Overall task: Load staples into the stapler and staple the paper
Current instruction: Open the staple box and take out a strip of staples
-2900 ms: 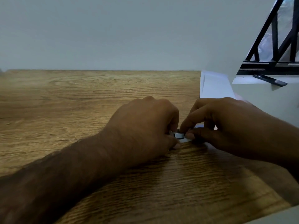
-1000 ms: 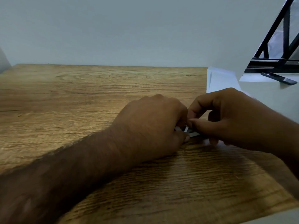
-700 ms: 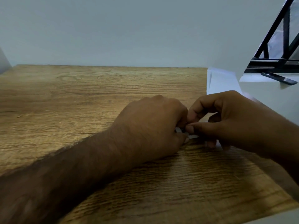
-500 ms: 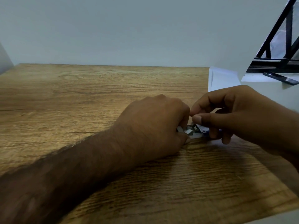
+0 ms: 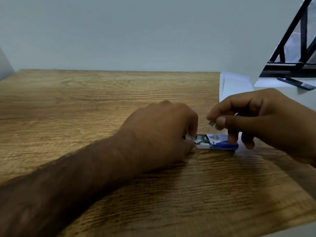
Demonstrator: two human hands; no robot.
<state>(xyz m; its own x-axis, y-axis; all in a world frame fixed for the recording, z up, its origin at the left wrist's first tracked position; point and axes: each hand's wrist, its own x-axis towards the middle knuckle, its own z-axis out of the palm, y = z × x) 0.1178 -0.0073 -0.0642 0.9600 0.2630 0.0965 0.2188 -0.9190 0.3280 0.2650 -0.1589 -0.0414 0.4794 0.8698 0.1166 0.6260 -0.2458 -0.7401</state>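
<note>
A small blue and white staple box [image 5: 222, 144] lies on the wooden table [image 5: 102, 100], its white inner tray slid out to the left with several grey staple strips [image 5: 201, 140] showing. My left hand [image 5: 159, 132] holds the tray's left end with its fingertips. My right hand [image 5: 256, 120] hovers just above the box, pinching a small grey staple strip [image 5: 211, 123] between thumb and forefinger. A white sheet of paper [image 5: 234, 88] lies behind my right hand at the table's right edge. No stapler is visible.
A plain grey wall rises behind the table. At the right is a white ledge with a dark flat object [image 5: 295, 83] on it, below a black window grille [image 5: 294, 48]. The table's right edge runs close under my right forearm.
My right hand has lifted off the staple box, holding a small staple strip. The opened tray and blue sleeve, earlier hidden under the fingers, now show. My left hand stays in place.
</note>
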